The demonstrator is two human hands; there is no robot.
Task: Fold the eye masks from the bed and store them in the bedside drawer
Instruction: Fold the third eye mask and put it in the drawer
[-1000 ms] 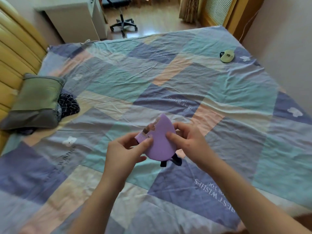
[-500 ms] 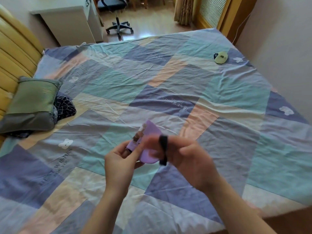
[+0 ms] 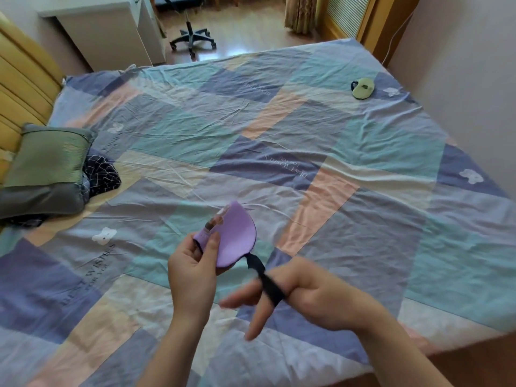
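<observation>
Nearest, the right hand (image 3: 304, 296) is held above the patchwork bedsheet (image 3: 321, 141) with its fingers spread and pointing down and to the left; the black elastic strap (image 3: 266, 280) runs across the base of those fingers, hooked over them rather than pinched, and is drawn taut. Just to its left, the left hand (image 3: 192, 270) pinches a folded purple eye mask (image 3: 237, 240), thumb pressed on the front face and fingers behind it, holding it up off the bed. The strap leads from the mask's lower right edge down to the right hand. Farther off, at the left edge of the bed, a green and grey pillow (image 3: 44, 169) lies against the wooden headboard (image 3: 19, 88), with a dark checked cloth (image 3: 100, 173) tucked beside it. Near the far right corner of the sheet lies a pale green eye mask (image 3: 363, 88) by itself. Beyond the bed stand a white cabinet (image 3: 109, 32) and an office chair base (image 3: 192, 37) on the wooden floor.
</observation>
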